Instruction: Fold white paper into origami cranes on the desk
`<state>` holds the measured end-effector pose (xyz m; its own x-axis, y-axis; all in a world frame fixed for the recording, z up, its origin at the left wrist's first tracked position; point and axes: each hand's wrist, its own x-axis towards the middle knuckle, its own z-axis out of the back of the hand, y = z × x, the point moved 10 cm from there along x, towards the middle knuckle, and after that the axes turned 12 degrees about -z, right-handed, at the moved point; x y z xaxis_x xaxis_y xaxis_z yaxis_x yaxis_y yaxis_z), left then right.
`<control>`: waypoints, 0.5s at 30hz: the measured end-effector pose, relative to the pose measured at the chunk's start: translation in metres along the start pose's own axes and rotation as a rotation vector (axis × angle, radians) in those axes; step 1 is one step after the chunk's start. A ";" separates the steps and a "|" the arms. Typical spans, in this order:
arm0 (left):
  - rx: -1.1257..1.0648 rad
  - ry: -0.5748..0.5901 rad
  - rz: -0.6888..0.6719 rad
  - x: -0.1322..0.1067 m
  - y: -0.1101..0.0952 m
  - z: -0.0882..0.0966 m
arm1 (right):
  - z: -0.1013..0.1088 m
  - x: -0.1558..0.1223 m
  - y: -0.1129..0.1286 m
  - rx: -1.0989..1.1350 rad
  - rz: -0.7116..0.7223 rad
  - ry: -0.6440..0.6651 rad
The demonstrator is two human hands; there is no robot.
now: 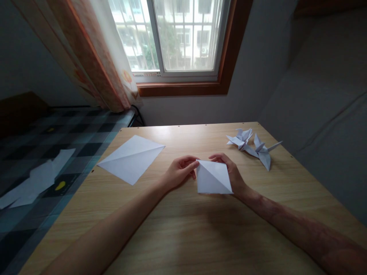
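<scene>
Above the middle of the table is a small folded square of white paper (213, 178), with a diagonal crease from its upper left to its lower right corner. My left hand (183, 170) pinches the upper left corner between thumb and fingers. My right hand (233, 173) is closed round the right edge, its fingers partly hidden behind the paper. To the left, a larger creased sheet of white paper (133, 158) lies flat on the table. Folded paper cranes (262, 150) sit together at the far right.
The wooden table (177, 233) reaches toward the wall under a barred window (186, 38). On the left, a bed with a checked cover (94, 126) holds white paper strips (37, 181). An orange patterned curtain (94, 57) hangs beside the window.
</scene>
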<state>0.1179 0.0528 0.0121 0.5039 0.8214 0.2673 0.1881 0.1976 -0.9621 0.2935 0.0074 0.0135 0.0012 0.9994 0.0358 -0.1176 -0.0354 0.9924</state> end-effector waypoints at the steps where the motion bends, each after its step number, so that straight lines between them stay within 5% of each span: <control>1: 0.006 0.015 0.007 0.000 0.001 -0.001 | 0.005 0.001 -0.001 -0.030 -0.002 -0.039; 9: 0.064 0.135 0.023 -0.004 -0.001 -0.015 | 0.028 -0.004 0.012 -0.317 0.194 -0.285; 15: 0.094 0.180 0.048 -0.004 -0.003 -0.018 | 0.031 -0.001 0.005 -0.379 0.242 -0.339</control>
<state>0.1301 0.0393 0.0149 0.6542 0.7241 0.2184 0.0851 0.2164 -0.9726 0.3234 0.0059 0.0222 0.2416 0.9030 0.3553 -0.5025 -0.1968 0.8419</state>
